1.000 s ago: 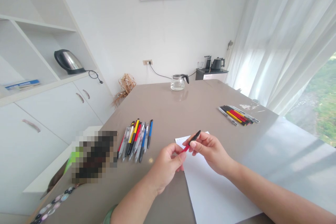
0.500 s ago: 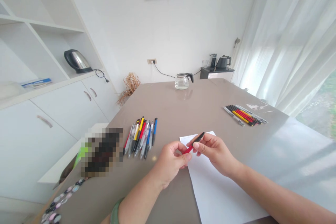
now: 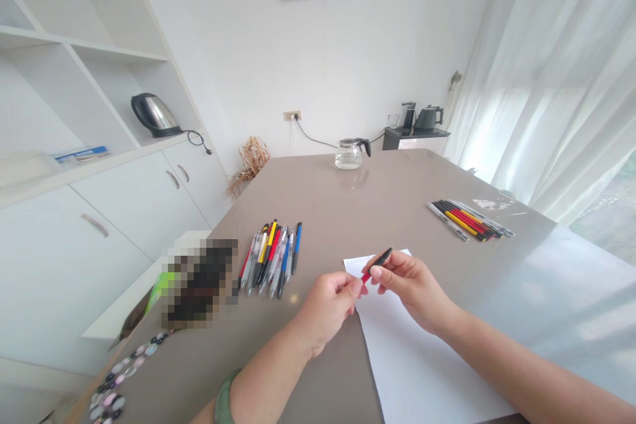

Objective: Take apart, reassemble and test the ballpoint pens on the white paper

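A red and black pen (image 3: 366,275) is held between both hands above the white paper (image 3: 412,351). My left hand (image 3: 334,301) pinches its red end, while the fingers of my right hand (image 3: 405,281) close around the black end, whose tip points up and to the right. A loose pile of mixed pens (image 3: 271,258) in red, yellow, blue and clear lies left of my hands. Farther off on the right, a row of pens (image 3: 470,220) lies side by side on the table (image 3: 308,205).
A glass pot (image 3: 349,156) with a black handle stands at the table's far edge. At the left edge are a beaded strap (image 3: 132,364) and a blurred dark object (image 3: 201,285). Paper scraps (image 3: 491,204) lie near the pen row. White curtains (image 3: 541,79) hang on the right.
The view has shifted slightly, so everything sits a little farther right. My left fingers have closed farther over the pen's red end; both hands still hold the pen.
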Action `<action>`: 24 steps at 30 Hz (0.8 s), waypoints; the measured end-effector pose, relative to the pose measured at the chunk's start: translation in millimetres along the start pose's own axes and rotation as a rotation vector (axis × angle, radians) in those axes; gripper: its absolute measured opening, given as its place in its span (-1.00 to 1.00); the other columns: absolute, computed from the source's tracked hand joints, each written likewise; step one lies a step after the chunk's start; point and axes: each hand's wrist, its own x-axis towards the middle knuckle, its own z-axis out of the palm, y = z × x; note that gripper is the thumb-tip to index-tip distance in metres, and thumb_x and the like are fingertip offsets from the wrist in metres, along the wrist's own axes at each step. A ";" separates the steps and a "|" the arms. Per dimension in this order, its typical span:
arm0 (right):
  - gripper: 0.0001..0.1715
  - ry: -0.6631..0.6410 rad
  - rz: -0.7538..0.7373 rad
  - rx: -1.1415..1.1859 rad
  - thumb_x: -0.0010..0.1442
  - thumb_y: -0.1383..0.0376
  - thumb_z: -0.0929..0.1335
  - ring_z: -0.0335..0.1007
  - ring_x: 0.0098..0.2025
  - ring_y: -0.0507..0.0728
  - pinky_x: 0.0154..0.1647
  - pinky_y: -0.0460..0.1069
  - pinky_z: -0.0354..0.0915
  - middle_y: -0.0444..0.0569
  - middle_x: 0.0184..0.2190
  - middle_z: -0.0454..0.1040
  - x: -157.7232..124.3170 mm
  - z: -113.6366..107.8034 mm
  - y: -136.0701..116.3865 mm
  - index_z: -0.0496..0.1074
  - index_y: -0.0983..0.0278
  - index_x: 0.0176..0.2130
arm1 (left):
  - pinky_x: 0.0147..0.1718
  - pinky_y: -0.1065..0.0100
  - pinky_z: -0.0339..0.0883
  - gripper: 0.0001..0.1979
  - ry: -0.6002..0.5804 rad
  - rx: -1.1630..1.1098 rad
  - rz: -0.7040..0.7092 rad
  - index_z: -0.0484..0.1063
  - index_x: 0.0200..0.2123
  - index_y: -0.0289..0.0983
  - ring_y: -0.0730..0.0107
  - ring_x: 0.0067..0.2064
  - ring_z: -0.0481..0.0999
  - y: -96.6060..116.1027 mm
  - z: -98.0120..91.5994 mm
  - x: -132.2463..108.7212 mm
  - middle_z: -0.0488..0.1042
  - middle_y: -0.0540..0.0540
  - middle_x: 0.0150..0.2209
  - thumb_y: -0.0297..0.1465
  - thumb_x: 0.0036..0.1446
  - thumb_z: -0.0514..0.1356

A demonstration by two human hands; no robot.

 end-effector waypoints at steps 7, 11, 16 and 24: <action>-0.81 -0.004 -0.019 0.019 0.04 0.20 0.30 0.25 -0.43 0.02 -0.42 -0.05 0.18 -0.09 -0.50 0.35 -1.0 0.2 0.0 0.36 0.29 -0.42 | -0.64 0.50 -0.11 -0.72 -0.066 -0.117 -0.049 0.31 -0.44 -0.34 0.63 -0.60 0.08 -2.4 -3.4 1.7 0.17 0.06 -0.57 -0.20 0.00 0.09; -0.75 0.007 -0.006 0.087 0.09 0.18 0.25 0.21 -0.47 0.01 -0.40 -0.02 0.19 -0.09 -0.50 0.34 -3.6 -0.4 2.4 0.36 0.26 -0.26 | -0.67 0.50 -0.14 -0.70 -0.163 -0.219 -0.096 0.31 -0.42 -0.34 0.64 -0.61 0.08 1.2 -4.4 0.8 0.20 0.03 -0.55 -0.19 0.03 0.05; -0.81 0.036 -0.020 0.086 0.06 0.19 0.29 0.16 -0.50 -0.02 -0.46 -0.06 0.15 -0.11 -0.54 0.30 -2.4 1.1 7.2 0.37 0.28 -0.38 | -0.66 0.49 -0.14 -0.71 -0.131 -0.121 -0.064 0.35 -0.43 -0.36 0.65 -0.63 0.05 1.2 -4.3 0.7 0.20 0.04 -0.59 -0.22 0.04 0.05; -0.73 0.072 0.035 0.097 0.07 0.15 0.27 0.14 -0.51 -0.01 -0.46 -0.05 0.15 -0.13 -0.57 0.26 -2.6 1.4 9.4 0.35 0.27 -0.27 | -0.65 0.49 -0.10 -0.69 -0.072 -0.102 -0.058 0.36 -0.40 -0.38 0.62 -0.60 0.10 -3.9 -3.1 4.0 0.24 0.00 -0.56 -0.21 0.03 0.05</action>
